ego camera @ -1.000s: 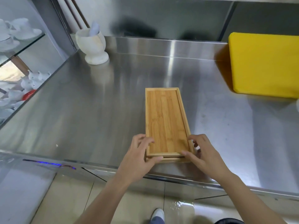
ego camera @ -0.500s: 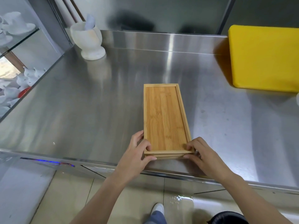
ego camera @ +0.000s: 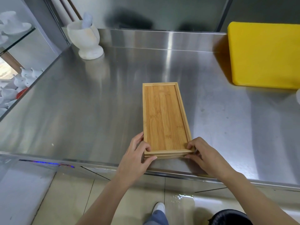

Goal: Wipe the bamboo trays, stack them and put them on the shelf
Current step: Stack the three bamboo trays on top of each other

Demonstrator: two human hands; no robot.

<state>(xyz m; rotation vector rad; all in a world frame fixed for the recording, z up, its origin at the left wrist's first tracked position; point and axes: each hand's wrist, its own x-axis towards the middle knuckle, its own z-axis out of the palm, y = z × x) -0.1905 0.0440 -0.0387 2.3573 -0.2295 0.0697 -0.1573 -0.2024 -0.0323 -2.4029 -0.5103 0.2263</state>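
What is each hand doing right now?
Left hand: closed on the near left corner of the stacked trays.
Right hand: closed on the near right corner.

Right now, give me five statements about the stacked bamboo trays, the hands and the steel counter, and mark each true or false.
1. The rectangular bamboo trays lie stacked on the stainless steel counter. True.
2. The left hand and the right hand each hold a near corner of the stack. True.
3. A cloth lies on the top tray. False: its surface is bare.
4. The white stone mortar with a pestle stands at the counter's far right. False: it stands at the far left corner.
5. The thick yellow rectangular board touches the trays. False: it stands apart, at the far right.
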